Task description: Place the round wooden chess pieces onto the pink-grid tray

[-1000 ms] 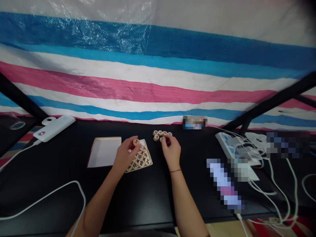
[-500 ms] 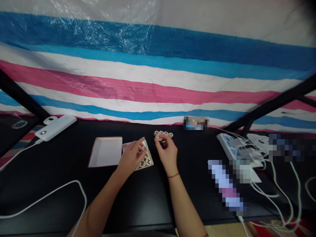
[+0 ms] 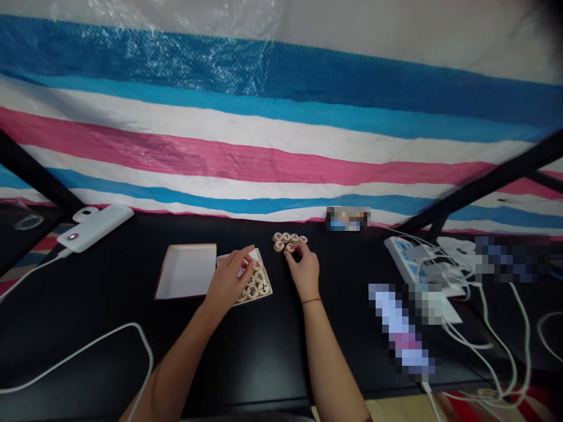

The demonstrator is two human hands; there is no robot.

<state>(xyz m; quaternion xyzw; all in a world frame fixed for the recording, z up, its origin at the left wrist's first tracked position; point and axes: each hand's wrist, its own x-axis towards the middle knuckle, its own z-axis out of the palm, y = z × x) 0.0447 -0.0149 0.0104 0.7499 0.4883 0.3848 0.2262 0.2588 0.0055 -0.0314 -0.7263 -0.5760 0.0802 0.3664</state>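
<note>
Wooden pieces are laid in a tray; loose pieces are left on the tabletop. One piece is pinched by the right hand; the left hand grip cannot be told.

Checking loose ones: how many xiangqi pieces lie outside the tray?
6 xiangqi pieces: four in a back row, two in front, one touching the right hand; more could hide under it.

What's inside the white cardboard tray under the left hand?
Round wooden Chinese chess pieces with red and black characters sit in the white cardboard tray; the left hand covers the tray's left part, hiding whatever lies beneath.
</note>
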